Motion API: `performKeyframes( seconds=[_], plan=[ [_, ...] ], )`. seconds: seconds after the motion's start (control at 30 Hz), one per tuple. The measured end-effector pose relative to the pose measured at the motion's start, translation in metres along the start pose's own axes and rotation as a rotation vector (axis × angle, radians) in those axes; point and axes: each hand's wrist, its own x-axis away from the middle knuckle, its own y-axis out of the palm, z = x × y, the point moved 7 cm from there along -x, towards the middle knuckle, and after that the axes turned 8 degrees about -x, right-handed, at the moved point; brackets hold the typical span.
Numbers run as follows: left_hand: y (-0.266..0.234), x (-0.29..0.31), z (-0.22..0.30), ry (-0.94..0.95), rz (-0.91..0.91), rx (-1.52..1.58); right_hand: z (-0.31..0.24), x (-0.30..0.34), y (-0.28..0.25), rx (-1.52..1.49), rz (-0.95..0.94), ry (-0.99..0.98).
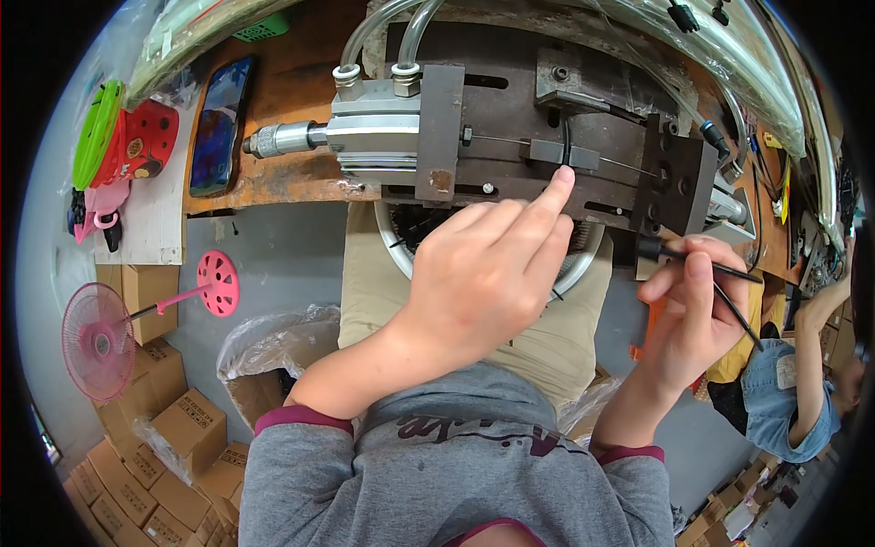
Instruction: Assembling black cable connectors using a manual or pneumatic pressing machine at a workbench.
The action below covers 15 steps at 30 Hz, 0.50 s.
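Note:
My left hand (488,273) reaches up to a dark metal jig (510,100). Its index fingertip meets the lower end of a thin black strip (565,137) that stands in a slot block on the jig; the other fingers are curled and the thumb is hidden. My right hand (685,314) is at the jig's lower right corner, closed on several thin black strips (740,305) that stick out to the right. A silver air cylinder (374,132) with two clear hoses (387,32) is bolted to the jig's left side.
A round basin (583,260) with black pieces sits under the jig. A phone (219,123) lies on the brown bench at left, near a red and green toy (128,137). Pink fan parts (96,342), cardboard boxes (173,438), a bag-lined box (273,356) and another person (793,392) surround me.

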Motion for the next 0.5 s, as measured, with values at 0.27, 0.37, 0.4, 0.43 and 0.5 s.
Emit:
performKeyframes(
  seconds=[0.27, 0.37, 0.4, 0.43, 0.5],
  plan=[
    [0.001, -0.01, 0.001, 0.016, -0.093, -0.113, 0.012, 0.004, 0.006, -0.136, -0.058, 0.336],
    [0.001, -0.01, 0.001, -0.008, -0.082, -0.071, 0.015, 0.006, 0.008, -0.135, -0.026, 0.391],
    [0.001, -0.01, 0.0, -0.024, -0.075, -0.033, 0.016, 0.006, 0.009, -0.128, -0.012, 0.409],
    [0.003, -0.01, -0.003, -0.04, -0.067, 0.005, 0.017, 0.007, 0.009, -0.125, -0.008, 0.418],
    [0.006, -0.006, -0.006, -0.091, -0.053, 0.096, 0.022, 0.008, 0.008, -0.117, -0.003, 0.436]
  ],
)
